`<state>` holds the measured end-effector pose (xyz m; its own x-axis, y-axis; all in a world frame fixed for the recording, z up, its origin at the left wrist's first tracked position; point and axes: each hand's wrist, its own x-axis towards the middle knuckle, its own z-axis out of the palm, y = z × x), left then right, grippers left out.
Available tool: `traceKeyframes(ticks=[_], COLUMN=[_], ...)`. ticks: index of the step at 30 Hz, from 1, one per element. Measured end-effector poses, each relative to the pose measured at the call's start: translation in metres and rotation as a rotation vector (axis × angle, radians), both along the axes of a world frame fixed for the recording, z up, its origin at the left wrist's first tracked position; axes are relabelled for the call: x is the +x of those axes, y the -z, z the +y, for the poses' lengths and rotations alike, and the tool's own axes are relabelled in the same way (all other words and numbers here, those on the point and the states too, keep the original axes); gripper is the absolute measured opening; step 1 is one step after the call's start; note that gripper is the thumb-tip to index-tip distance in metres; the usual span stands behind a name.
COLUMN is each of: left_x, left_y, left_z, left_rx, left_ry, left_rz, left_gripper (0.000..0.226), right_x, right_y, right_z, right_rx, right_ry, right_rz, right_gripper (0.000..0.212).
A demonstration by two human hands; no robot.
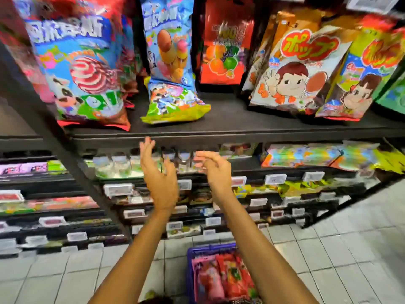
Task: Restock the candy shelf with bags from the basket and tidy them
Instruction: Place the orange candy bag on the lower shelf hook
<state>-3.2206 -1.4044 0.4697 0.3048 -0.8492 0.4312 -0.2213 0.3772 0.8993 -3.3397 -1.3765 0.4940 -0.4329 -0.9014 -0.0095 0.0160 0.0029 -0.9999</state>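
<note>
A black candy shelf (pixel 230 128) runs across the upper half of the head view. On it a large blue lollipop bag (pixel 79 69) stands at the left. A tall blue ice-cream bag (pixel 169 40) stands in the middle, and a small yellow-green bag (pixel 175 104) lies flat in front of it. My left hand (pixel 160 178) and my right hand (pixel 214 170) are raised just below the shelf's front edge, both empty with fingers spread. A purple basket (pixel 195 255) with red and pink bags (pixel 221 277) stands on the floor between my forearms.
A red fruit-candy bag (pixel 225 44) and cartoon-child bags (pixel 300 69) lean at the right of the shelf. Lower shelves with price tags (pixel 275 178) hold more sweets. A black upright post (pixel 43 119) slants at the left. The floor is pale tile (pixel 350 260).
</note>
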Motion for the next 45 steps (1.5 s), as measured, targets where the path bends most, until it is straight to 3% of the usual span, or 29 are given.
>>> traceKeyframes(ticks=[4,9,11,15,19,23,28,31,39,43,45], left_x=[-0.054,-0.104,-0.123,-0.15,-0.161,-0.165,-0.167,-0.17,-0.182,-0.185,-0.191], left_y=[0.078,0.18,0.206,0.252,0.283,0.302,0.349,0.396,0.565,0.635,0.661], left_z=[0.062,0.159,0.191,0.247,0.28,0.292,0.289,0.283,0.255,0.239,0.234], left_rx=[0.239,0.713,0.848,0.961,1.023,1.075,1.161,1.225,1.468,1.527,1.557], left_ry=[0.045,0.104,0.09,0.053,0.045,0.106,0.19,0.229,0.382,0.48,0.488], left_rz=[-0.031,-0.167,-0.155,-0.165,-0.257,-0.277,-0.365,-0.37,-0.358,-0.366,-0.358], left_gripper=[0.042,0.032,0.027,0.036,0.022,0.025,0.029,0.021,0.019,0.03,0.039], right_x=[-0.071,-0.159,-0.187,-0.223,-0.234,-0.24,-0.238,-0.242,-0.244,-0.244,-0.243], right_y=[0.078,0.18,0.212,0.269,0.314,0.338,0.375,0.414,0.584,0.657,0.688], right_z=[0.063,0.156,0.189,0.243,0.272,0.286,0.288,0.285,0.28,0.26,0.25], right_rx=[0.208,0.499,0.666,0.784,0.847,1.042,1.073,1.09,1.259,1.247,1.242], right_ry=[0.012,0.0,-0.001,0.031,0.137,0.02,0.082,0.109,-0.022,-0.136,-0.24], right_rz=[-0.04,-0.122,-0.123,-0.164,-0.262,-0.233,-0.283,-0.321,-0.183,0.061,0.215], right_gripper=[0.024,0.027,0.019,0.023,0.027,0.011,0.013,0.025,0.035,0.019,0.022])
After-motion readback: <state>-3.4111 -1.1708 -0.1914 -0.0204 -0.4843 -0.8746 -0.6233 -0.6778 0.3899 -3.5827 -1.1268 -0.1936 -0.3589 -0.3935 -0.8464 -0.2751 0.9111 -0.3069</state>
